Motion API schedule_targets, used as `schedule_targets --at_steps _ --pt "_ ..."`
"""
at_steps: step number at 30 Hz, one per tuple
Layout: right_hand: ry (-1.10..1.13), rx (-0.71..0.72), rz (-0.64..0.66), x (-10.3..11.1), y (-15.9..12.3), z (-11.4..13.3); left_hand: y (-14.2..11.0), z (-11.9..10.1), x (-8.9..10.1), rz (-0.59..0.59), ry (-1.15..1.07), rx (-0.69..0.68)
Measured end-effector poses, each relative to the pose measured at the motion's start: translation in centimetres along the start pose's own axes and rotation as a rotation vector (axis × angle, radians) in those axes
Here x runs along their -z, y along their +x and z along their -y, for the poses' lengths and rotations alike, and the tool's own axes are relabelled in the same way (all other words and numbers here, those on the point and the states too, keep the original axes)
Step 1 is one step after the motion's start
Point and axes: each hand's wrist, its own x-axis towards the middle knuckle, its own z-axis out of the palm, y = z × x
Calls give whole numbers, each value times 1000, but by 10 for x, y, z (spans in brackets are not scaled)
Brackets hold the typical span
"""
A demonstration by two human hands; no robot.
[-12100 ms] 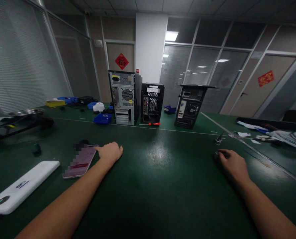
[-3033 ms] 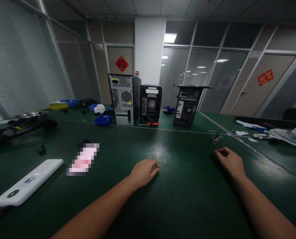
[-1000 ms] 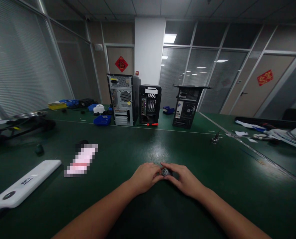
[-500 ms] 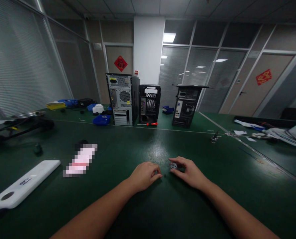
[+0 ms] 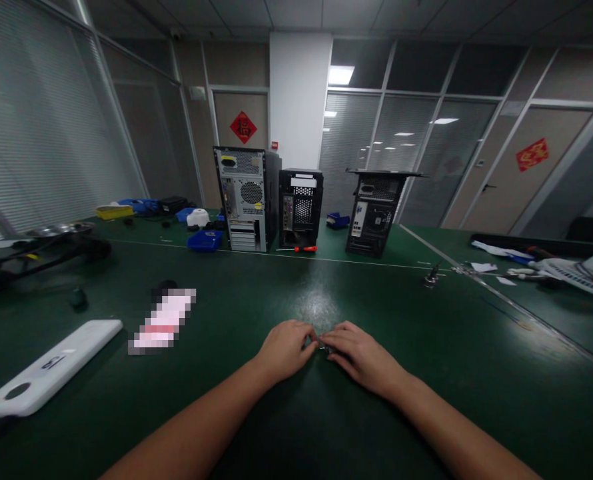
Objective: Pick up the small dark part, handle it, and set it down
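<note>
Over the green tabletop (image 5: 256, 293) my two hands nearly meet in front of me. My right hand (image 5: 361, 353) is closed, its fingers and thumb around a small silver disc with holes (image 5: 327, 350), which is now mostly covered by the fingers. Just left of it, my left hand (image 5: 287, 348) is pinched, thumb against forefinger, with the fingertips right beside the disc. Whatever those fingertips hold is too small to make out.
A long white case (image 5: 51, 367) and a blurred-out pink item (image 5: 164, 323) lie to the left. Three computer towers (image 5: 246, 200) stand at the back, a red-handled screwdriver (image 5: 305, 249) before them. A small metal part (image 5: 431, 277) stands at right.
My right hand has moved left with the disc and turned it, so its holed face no longer shows. The gap between my hands has narrowed; the left hand has shifted only slightly.
</note>
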Motion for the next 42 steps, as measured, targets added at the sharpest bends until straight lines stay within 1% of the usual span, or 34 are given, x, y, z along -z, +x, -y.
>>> schedule_targets --at_steps 3,7,9,12,15,17,20,22,28,33,37,42 --pt "-27 -44 -87 3 -4 -7 0 1 1 2 -1 19" --pt "-18 -172 -249 9 -10 -20 0 1 1 15 -16 17" --pt "-8 -193 -268 11 -11 -21 0 1 1 21 -14 22" --pt "2 -132 -215 9 -8 -15 1 1 0 25 0 30" --pt "-22 -39 -124 2 -2 -4 1 1 -1 21 7 24" --pt "-56 -3 -55 -3 1 2 1 1 -1 17 15 28" --pt "-96 2 26 -7 2 3 1 0 -1 17 16 41" --pt "-94 -18 51 -7 1 2 1 -1 0 23 6 42" --pt "-72 -32 62 -2 -1 2 1 -2 2 37 5 41" --pt "-55 -43 35 2 -2 2 1 -1 1 15 1 34" --pt "-24 -58 20 1 -4 -1 1 -1 1 20 -4 37" --pt "35 -117 -49 -3 -6 -9 1 -1 2 30 -16 9"
